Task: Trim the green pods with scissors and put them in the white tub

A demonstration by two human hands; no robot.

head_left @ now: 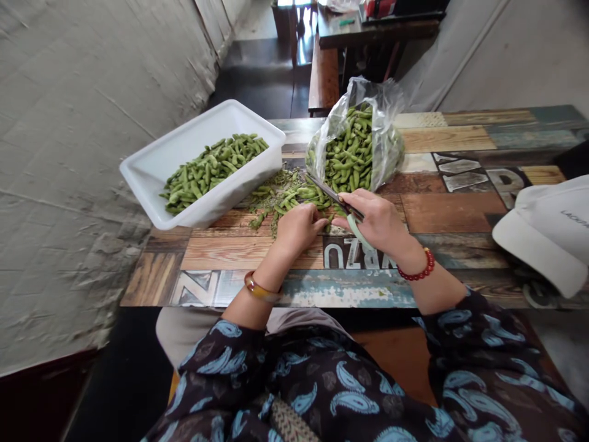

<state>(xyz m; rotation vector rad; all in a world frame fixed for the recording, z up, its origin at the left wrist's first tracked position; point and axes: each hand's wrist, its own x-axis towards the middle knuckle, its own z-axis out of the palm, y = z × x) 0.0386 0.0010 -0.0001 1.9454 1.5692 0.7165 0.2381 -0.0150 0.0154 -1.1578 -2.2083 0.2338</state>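
My right hand (378, 222) grips scissors (324, 188) with pale green handles, their blades pointing up and left over the pile. My left hand (300, 228) is closed in a pinch, low beside the loose green pods (301, 195); what its fingertips hold is too small to make out. Both hands' fingertips are close together just above the table. A white plastic tub (138, 167) at the left holds many green pods (207, 169). Behind my hands stands an open clear plastic bag (386, 144) full of pods (352, 153).
The patterned wooden table (451, 212) has small green scraps around the loose pods. A white cap (552, 227) lies at the right edge. A rough pale wall (92, 123) is close on the left. Beyond stand another table (377, 34) and a wooden bench (324, 77).
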